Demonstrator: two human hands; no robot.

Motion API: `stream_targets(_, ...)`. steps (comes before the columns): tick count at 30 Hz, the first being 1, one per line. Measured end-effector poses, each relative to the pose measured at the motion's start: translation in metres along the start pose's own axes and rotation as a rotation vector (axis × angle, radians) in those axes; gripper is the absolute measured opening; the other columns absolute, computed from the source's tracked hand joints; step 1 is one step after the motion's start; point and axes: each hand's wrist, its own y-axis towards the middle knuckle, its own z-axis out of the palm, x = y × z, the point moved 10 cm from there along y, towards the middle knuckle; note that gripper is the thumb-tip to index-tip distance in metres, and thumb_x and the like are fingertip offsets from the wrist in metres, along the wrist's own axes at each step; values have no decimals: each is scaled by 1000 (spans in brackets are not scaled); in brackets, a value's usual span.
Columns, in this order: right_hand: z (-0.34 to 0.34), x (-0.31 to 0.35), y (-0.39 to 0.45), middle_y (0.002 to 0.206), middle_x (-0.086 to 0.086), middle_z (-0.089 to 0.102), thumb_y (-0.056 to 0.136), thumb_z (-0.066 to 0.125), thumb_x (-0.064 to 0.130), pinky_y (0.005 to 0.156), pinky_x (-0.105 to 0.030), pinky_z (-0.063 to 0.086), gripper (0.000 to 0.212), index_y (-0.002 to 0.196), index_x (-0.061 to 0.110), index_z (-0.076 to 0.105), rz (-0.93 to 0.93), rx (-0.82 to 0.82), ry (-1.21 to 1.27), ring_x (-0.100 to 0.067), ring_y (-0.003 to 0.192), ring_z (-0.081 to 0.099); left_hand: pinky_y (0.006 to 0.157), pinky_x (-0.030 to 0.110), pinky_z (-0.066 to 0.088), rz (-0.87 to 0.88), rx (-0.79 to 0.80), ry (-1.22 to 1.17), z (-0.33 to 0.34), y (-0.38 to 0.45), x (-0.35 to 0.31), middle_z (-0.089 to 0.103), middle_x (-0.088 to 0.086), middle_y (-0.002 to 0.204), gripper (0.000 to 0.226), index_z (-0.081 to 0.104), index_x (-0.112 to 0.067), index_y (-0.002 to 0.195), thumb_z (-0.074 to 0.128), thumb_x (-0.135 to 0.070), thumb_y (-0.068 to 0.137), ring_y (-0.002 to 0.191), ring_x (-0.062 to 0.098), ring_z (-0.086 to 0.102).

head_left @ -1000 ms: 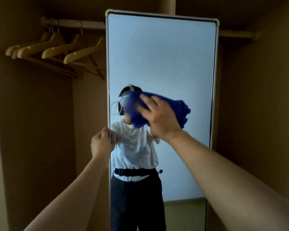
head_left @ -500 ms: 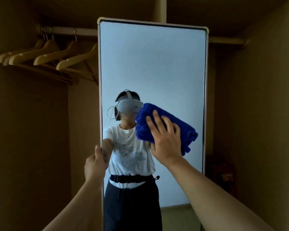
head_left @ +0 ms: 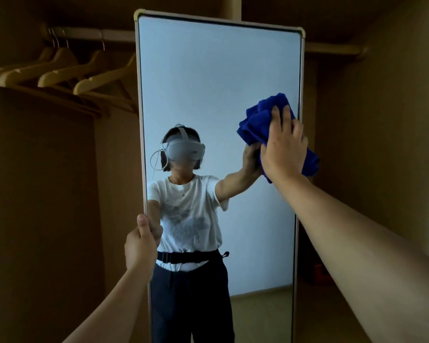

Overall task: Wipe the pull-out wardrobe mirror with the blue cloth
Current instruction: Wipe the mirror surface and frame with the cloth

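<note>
The tall pull-out mirror (head_left: 218, 78) stands upright in the middle of the wardrobe, edged by a thin pale frame. My right hand (head_left: 284, 147) presses a bunched blue cloth (head_left: 260, 117) flat against the glass near the mirror's right edge, about halfway up. My left hand (head_left: 140, 241) grips the left frame edge lower down, thumb on the front. The glass reflects a person in a white shirt and dark trousers with both arms raised the same way.
Several wooden hangers (head_left: 60, 73) hang from a rail (head_left: 114, 34) at the upper left, behind the mirror's left edge. Brown wardrobe walls close in on both sides. A small dark reddish object (head_left: 318, 273) sits low at the right, behind the mirror.
My right hand has swept the cloth from the mirror's middle over to its right edge. My left hand has stayed on the left frame edge, and the view has shifted a little.
</note>
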Motion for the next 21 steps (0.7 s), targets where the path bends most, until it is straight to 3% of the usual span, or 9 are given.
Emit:
stream_targets(6, 16, -36, -57, 152, -11, 28, 83, 60, 29, 89, -46, 41, 75, 146, 11, 25, 189, 42, 22, -32, 124, 38, 53, 27, 38, -27, -4, -19, -2, -4, -2, 58, -4, 69, 48, 52, -31, 72, 23, -63, 92, 66, 11, 56)
stream_targets(13, 37, -43, -147, 150, -14, 33, 74, 72, 29, 86, -49, 43, 87, 146, 9, 27, 300, 150, 36, -35, 121, 42, 59, 27, 39, -83, 75, -91, 0, -11, -1, 56, -3, 70, 46, 50, -29, 68, 27, -59, 94, 67, 11, 52)
stream_targets(17, 51, -36, -193, 147, -16, 37, 64, 81, 25, 83, -52, 45, 92, 142, 6, 36, 266, 218, 46, -39, 118, 46, 82, 36, 41, -174, 147, -119, -1, -19, 30, 57, 0, 77, 46, 54, -28, 72, 25, -54, 97, 77, 18, 54)
stream_targets(21, 48, -27, -180, 146, -18, 37, 65, 79, 23, 88, -54, 41, 89, 141, 5, 36, 309, 172, 62, -40, 120, 44, 93, 44, 40, -295, 183, -73, -3, -27, 74, 63, 13, 102, 53, 64, -14, 110, 25, -50, 99, 100, 30, 56)
